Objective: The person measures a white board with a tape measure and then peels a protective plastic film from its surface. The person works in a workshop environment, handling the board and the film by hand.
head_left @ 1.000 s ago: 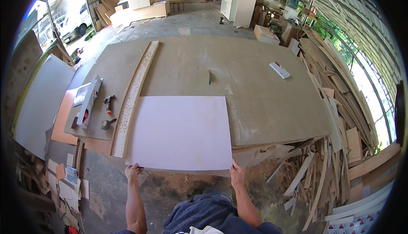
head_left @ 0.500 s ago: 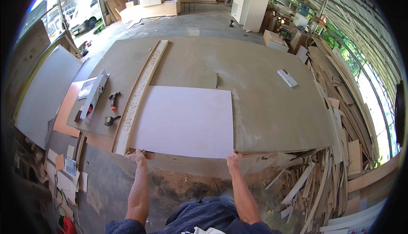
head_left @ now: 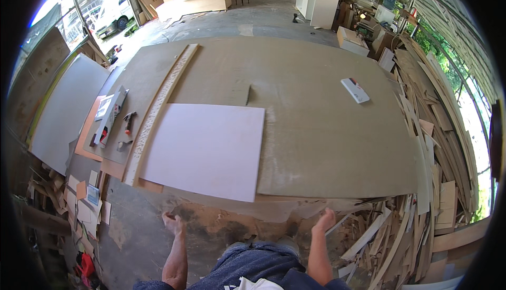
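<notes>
1. white panel [head_left: 203, 150] lies flat on bench [head_left: 337, 142], left of center, near edge at bench front.
2. perforated strip [head_left: 162, 112] runs along panel's left side.
3. left hand [head_left: 173, 223]: fingers loosely bent, nothing in them; short of panel's near edge, apart from it.
4. right hand [head_left: 323, 220]: fingers loose, empty; right of panel, just off bench front.
5. hammer [head_left: 128, 123] left of strip; small box [head_left: 356, 90] far right on bench.

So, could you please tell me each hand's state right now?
Left hand: holding nothing, loosely half open.
Right hand: holding nothing; how far open cannot be told.
</notes>
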{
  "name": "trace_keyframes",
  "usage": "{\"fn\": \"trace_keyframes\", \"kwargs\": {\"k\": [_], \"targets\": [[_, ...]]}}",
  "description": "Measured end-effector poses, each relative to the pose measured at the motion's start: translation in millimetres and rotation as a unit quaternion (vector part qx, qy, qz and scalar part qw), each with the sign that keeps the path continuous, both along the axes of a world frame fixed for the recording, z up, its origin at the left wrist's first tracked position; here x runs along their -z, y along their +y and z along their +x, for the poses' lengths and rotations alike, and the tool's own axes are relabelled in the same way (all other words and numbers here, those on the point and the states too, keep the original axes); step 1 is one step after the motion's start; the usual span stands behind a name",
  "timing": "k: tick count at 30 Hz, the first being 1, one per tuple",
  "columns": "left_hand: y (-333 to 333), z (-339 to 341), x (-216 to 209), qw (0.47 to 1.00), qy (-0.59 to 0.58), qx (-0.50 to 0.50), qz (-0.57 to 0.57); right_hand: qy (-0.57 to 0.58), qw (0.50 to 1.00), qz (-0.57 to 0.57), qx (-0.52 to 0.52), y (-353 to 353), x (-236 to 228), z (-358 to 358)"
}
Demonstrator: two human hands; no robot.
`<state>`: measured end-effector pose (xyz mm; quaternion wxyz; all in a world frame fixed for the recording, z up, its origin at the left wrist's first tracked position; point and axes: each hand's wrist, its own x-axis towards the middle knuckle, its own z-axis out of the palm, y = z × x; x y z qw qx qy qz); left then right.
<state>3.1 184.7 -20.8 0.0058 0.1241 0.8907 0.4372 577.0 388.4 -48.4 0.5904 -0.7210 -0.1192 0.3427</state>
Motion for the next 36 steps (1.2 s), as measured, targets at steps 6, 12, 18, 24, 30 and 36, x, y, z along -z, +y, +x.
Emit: {"fn": "trace_keyframes", "kwargs": {"k": [6,12,18,24,30,36], "targets": [[-55.1,79.6,25.7,0.907,-0.329,0.114,-0.237,0.152,0.978,0.011,0.145,79.5,-53.2,229.2],[-6.0,174.4,-4.8,0.884,-0.313,0.244,-0.246,0.050,0.994,0.071,0.061,138.8,-2.7,375.4],[-12.4,212.5,-19.5,0.905,-0.321,0.213,-0.181,0.021,0.993,-0.075,0.091,172.8,-16.6,359.7],[-66.3,204.6,13.6,0.914,-0.290,0.185,-0.214,-0.008,0.998,-0.019,0.052,165.0,-32.9,367.5],[-61.7,195.6,-12.9,0.904,-0.325,0.150,-0.233,-0.142,0.977,0.149,-0.052,145.3,22.2,418.5],[-30.6,151.9,-42.4,0.929,-0.025,0.210,-0.302,-0.162,0.945,-0.264,0.103,157.0,-41.7,371.5]]}}
